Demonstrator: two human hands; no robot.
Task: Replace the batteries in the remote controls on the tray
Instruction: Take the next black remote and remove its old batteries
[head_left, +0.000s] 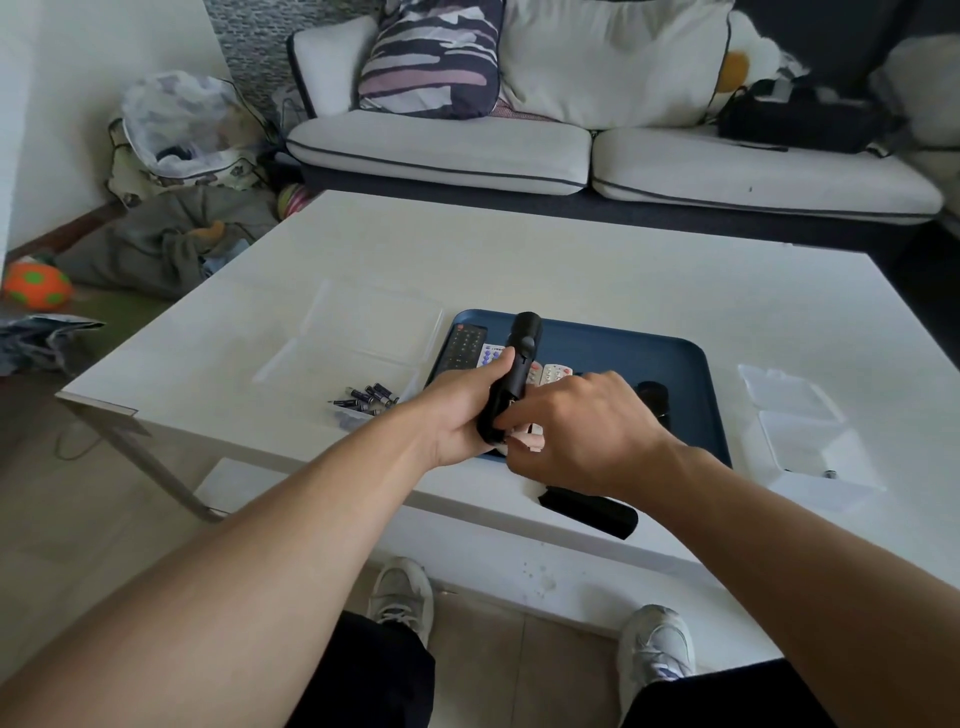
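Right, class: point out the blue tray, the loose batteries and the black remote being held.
blue tray (675, 358): head view, bare floor near its far right corner.
loose batteries (370, 397): head view, middle of the pile.
black remote (525, 332): head view, upper end above the hands.

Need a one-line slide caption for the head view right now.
Left hand grips a black remote above the blue tray; right hand works its lower end.

A slim black plastic remote control (511, 382) stands tilted, top end pointing far, over the near left part of a dark blue rounded plastic tray (680, 364). A flat black keypad remote (465, 345) and pale remotes with coloured buttons (553, 373) lie at the tray's left. Small dark cylindrical batteries (366, 400) lie in a loose cluster left of the tray. A long black cover piece (589, 509) lies near the table's near edge.
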